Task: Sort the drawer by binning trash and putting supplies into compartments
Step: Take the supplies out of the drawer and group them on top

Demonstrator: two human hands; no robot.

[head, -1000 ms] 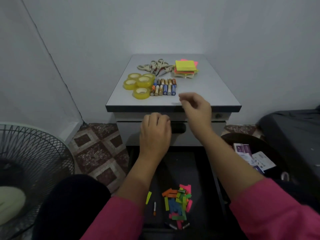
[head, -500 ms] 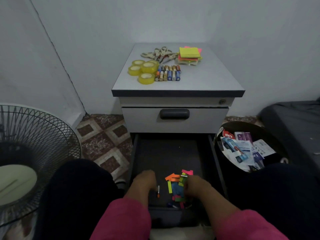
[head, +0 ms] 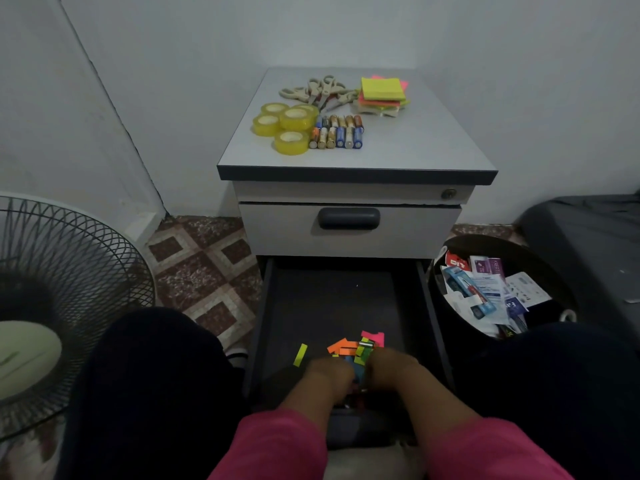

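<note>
Both hands (head: 360,374) gather colored paper strips (head: 349,348) in the drawer (head: 332,299), grip unclear; bin (head: 554,271) wrapper reads "DIY".

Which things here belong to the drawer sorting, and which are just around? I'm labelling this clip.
Job: open drawer, coloured paper strips, bin, tape rolls, batteries, scissors, sticky notes, both hands.
Around: fan, closed drawer.
</note>
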